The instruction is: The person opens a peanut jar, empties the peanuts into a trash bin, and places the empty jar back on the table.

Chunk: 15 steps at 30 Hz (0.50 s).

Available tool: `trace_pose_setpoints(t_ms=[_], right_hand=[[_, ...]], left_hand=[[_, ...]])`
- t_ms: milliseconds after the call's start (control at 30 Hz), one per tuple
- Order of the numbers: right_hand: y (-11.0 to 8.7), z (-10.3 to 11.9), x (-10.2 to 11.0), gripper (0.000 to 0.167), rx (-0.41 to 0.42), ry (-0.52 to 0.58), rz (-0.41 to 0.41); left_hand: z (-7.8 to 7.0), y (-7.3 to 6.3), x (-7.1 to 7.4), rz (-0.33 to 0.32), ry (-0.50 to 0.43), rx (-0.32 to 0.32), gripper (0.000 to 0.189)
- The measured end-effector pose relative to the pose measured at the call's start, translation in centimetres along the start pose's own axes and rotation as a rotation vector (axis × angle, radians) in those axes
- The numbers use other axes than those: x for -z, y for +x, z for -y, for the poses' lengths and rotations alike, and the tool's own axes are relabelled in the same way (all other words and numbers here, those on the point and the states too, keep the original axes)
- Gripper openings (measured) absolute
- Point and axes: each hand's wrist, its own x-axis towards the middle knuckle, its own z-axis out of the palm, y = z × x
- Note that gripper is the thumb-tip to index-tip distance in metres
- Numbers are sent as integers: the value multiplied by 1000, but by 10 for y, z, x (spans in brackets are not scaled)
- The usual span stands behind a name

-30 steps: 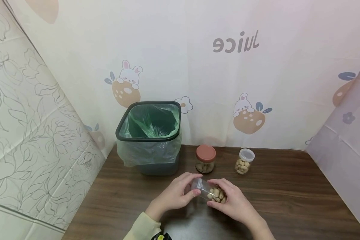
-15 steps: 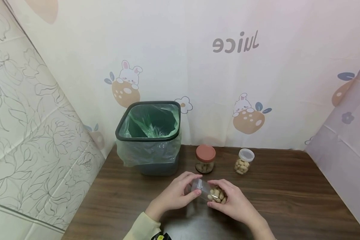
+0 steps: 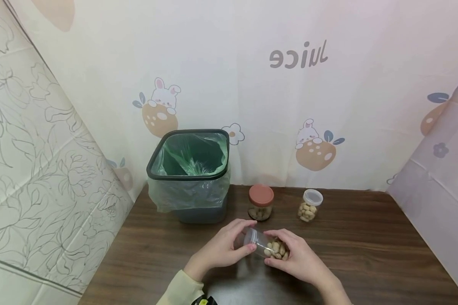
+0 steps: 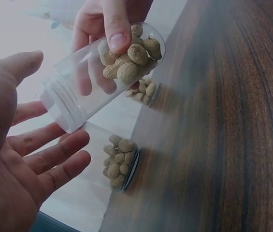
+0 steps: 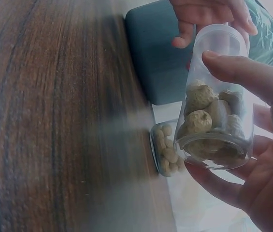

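Note:
In the head view, my right hand holds a clear plastic jar tilted sideways above the table, its thumb and fingers around the base end. Peanuts are gathered at that end. The jar's translucent top points toward my left hand. My left hand's fingers are spread loosely about this top; the left wrist view shows its thumb held away from the jar. Whether its fingertips touch the top, I cannot tell. Behind the hands stand a red-lidded jar and a white-lidded jar of peanuts.
A dark bin lined with a green plastic bag stands at the back left of the brown wooden table. A printed wall covering rises behind the table, with more patterned panels on both sides.
Almost nothing differs. The head view has shifted very slightly; both hands and the tilted jar keep their places.

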Motion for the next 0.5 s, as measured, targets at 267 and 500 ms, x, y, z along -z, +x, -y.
trace_pose_setpoints(t_ms=[267,500], right_hand=[[-1,-2,3,62,16,-5,11],[-4,-8,9,59,20,14,43]], left_hand=[[1,-1,4,12,-17,-30,65],[5,-2,7,26,-23,-133,69]])
